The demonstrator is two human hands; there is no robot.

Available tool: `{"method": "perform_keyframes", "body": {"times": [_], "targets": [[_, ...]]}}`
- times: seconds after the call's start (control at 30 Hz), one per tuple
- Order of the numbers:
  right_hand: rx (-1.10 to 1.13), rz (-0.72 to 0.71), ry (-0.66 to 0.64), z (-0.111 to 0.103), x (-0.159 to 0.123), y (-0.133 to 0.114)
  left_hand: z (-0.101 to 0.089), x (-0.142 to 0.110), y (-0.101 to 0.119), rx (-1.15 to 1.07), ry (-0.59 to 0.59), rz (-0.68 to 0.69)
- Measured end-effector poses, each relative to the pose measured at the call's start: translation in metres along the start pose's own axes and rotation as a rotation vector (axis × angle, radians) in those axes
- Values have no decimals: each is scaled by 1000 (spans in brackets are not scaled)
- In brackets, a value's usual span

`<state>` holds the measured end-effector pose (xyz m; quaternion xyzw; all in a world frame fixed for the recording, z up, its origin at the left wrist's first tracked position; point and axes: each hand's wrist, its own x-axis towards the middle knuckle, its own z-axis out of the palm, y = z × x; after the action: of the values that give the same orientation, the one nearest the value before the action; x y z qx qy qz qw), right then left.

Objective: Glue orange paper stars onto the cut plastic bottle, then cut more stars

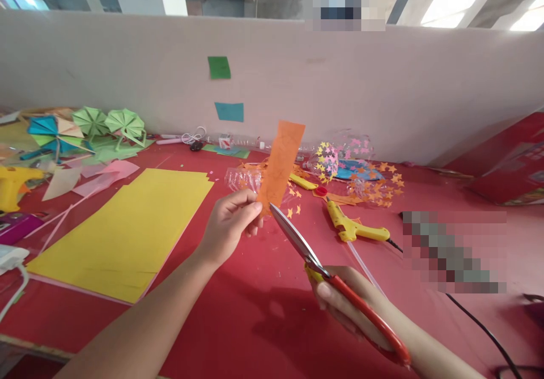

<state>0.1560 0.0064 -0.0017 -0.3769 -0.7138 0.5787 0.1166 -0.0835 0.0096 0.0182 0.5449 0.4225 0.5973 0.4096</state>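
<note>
An orange paper strip (283,161) stands upright, pinched near its lower end between the thumb and fingers of my left hand (233,220). My right hand (344,299) grips a pair of scissors (308,251) with red handles. The blades look closed or nearly so, and their tip meets the lower right edge of the strip, close to my left fingertips. Behind the strip lie clear plastic pieces (242,179) and small orange paper stars (290,213).
Yellow sheets (127,226) cover the table's left side. A yellow glue gun (352,229) with a cord lies right of centre, near a yellow cutter (302,182) and star-covered plastic (340,155). Green folded-paper shapes (125,123) stand at the back left. A pale wall (263,79) bounds the table.
</note>
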Motion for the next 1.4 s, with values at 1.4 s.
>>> {"method": "perform_keyframes", "body": {"times": [1.4], "targets": [[-42, -71, -51, -1, 1, -3, 2, 1, -2, -33, -29, -82]]}}
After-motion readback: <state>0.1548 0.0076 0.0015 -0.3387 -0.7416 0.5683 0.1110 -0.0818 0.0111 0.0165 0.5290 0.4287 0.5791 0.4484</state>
